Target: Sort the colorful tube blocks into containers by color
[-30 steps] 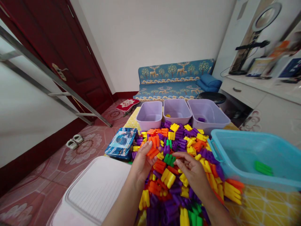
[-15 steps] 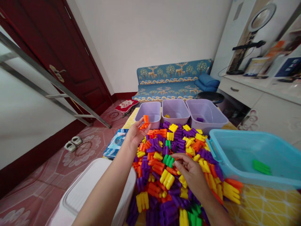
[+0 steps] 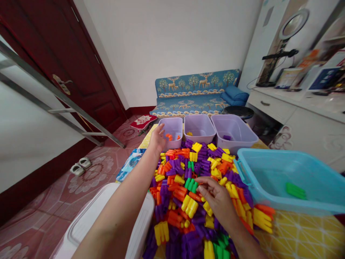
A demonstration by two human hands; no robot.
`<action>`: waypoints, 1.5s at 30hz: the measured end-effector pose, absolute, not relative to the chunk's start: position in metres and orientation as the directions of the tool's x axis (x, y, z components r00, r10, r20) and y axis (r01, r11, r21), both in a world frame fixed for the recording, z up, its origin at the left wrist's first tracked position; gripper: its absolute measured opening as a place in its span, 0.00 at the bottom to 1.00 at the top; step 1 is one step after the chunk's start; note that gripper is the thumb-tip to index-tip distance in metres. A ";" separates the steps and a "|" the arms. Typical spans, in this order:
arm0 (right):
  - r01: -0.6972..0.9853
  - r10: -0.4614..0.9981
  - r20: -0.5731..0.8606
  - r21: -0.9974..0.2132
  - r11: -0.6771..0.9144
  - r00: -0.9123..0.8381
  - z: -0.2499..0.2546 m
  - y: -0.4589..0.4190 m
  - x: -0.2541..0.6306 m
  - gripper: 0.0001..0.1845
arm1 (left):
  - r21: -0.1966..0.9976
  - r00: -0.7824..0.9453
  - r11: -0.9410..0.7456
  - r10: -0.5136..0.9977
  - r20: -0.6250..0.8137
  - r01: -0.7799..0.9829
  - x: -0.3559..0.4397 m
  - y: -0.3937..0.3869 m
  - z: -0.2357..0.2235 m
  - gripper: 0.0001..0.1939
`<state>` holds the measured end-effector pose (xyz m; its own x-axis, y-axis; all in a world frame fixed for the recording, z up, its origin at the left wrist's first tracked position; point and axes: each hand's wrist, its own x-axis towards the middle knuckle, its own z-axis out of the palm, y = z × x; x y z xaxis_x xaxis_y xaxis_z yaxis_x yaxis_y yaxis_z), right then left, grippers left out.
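Two orange clusters (image 3: 169, 137) show inside the leftmost lilac tub (image 3: 175, 144), one of three, with the left hand (image 3: 158, 139) — released, fingers spread — at its left side. The right hand (image 3: 217, 199) curls beside one green piece (image 3: 191, 185) on the mixed heap (image 3: 192, 245); whether it grips anything, I cannot tell. One blue tub (image 3: 309, 168) holds one green block (image 3: 295, 190).

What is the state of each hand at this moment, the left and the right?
Left hand: open, no held object visible, at the left lilac bin.
Right hand: half-curled beside a green block; whether it holds anything cannot be told.
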<state>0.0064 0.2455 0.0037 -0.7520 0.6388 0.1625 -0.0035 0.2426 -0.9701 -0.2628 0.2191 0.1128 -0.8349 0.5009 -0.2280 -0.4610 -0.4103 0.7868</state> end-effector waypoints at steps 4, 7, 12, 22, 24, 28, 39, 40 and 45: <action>0.002 0.641 0.156 -0.971 0.239 -0.752 0.002 0.245 0.007 0.13 | 0.879 -0.840 -0.380 0.540 -0.043 -0.290 -0.251 0.212 0.108 0.13; 0.002 0.643 0.153 -0.972 0.234 -0.750 0.003 0.244 0.007 0.12 | 0.950 -0.782 -0.282 0.620 0.071 -0.137 -0.231 0.200 0.094 0.18; -0.009 0.650 0.215 -0.952 0.305 -0.729 0.019 0.259 -0.003 0.12 | 0.974 -0.702 -0.041 0.687 0.190 0.223 -0.184 0.182 0.052 0.17; 0.270 0.438 0.492 -0.376 0.887 -0.753 0.033 0.327 -0.073 0.30 | 0.546 -0.487 0.214 0.764 0.423 0.810 -0.128 0.172 0.005 0.17; 0.296 0.410 0.454 -0.301 0.906 -0.791 0.031 0.329 -0.079 0.31 | 0.526 -0.486 0.227 0.762 0.428 0.820 -0.129 0.171 0.004 0.17; 0.367 0.419 0.395 -0.204 0.908 -0.817 0.034 0.328 -0.080 0.28 | 0.520 -0.497 0.243 0.753 0.431 0.819 -0.128 0.170 0.005 0.17; 0.493 0.574 0.193 -0.343 0.800 -0.796 0.072 0.331 -0.042 0.11 | 0.533 -0.521 0.258 0.736 0.432 0.806 -0.125 0.170 0.005 0.17; 0.459 0.548 0.171 -0.378 0.804 -0.819 0.074 0.335 -0.041 0.09 | 0.533 -0.520 0.256 0.736 0.433 0.807 -0.126 0.170 0.004 0.17; 0.204 0.627 0.330 -0.753 0.626 -0.706 0.080 0.356 -0.053 0.20 | 0.539 -0.518 0.252 0.741 0.427 0.804 -0.126 0.169 0.004 0.17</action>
<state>-0.0535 0.3562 0.0802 -0.7055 0.6272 0.3299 0.2043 0.6258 -0.7528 -0.1264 0.1691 0.0043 -0.5184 0.7408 0.4271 0.8037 0.2515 0.5392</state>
